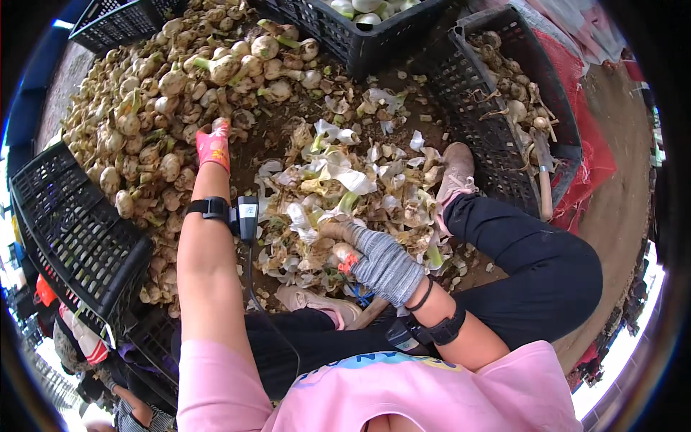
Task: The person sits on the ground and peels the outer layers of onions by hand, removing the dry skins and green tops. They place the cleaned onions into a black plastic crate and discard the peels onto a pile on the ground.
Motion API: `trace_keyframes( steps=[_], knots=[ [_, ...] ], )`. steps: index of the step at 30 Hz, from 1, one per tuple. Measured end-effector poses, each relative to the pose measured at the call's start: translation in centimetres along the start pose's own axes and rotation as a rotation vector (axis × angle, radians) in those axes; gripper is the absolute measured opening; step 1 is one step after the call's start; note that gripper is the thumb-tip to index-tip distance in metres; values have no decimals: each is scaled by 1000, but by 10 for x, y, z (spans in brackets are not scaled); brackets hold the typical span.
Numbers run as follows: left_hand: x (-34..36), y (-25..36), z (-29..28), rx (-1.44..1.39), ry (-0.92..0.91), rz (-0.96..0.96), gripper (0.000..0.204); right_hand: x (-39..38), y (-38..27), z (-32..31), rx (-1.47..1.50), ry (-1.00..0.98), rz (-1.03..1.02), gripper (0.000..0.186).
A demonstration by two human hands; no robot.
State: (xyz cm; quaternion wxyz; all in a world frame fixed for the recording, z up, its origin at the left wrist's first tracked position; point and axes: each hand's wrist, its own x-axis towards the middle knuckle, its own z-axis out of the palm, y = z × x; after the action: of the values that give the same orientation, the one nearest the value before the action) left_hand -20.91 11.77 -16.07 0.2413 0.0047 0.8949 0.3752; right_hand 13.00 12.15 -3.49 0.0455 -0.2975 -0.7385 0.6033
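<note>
My left hand point(214, 146), in a pink patterned glove, reaches forward to the near edge of a big heap of dirty, onion-like bulbs point(173, 83). Its fingers are partly apart beside the bulbs, and I see nothing held. My right hand point(381, 263), wearing a grey knit glove with orange at one fingertip, is low over a mound of peeled skins point(345, 173). Those fingers are curled inward. Whatever they may hold is hidden under the hand.
A black crate point(79, 230) tilts at the left. Another crate point(360, 36) holds pale peeled bulbs at the back. On the right, a crate point(497, 137) contains small bulbs and a wooden-handled tool point(545, 183). My shoes point(457, 173) flank the skins. A cable point(263, 295) trails from my left wrist.
</note>
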Motion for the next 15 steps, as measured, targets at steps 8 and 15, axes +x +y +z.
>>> trace_keyframes(
  steps=[8, 15],
  knots=[
    [-122, 16, -28, -758, -618, 99, 65, -1, -7, -3, 440, 84, 149, 34],
    [-273, 11, -72, -638, -766, 318, 84, -10, -14, 4, 932, 136, 173, 34]
  ],
)
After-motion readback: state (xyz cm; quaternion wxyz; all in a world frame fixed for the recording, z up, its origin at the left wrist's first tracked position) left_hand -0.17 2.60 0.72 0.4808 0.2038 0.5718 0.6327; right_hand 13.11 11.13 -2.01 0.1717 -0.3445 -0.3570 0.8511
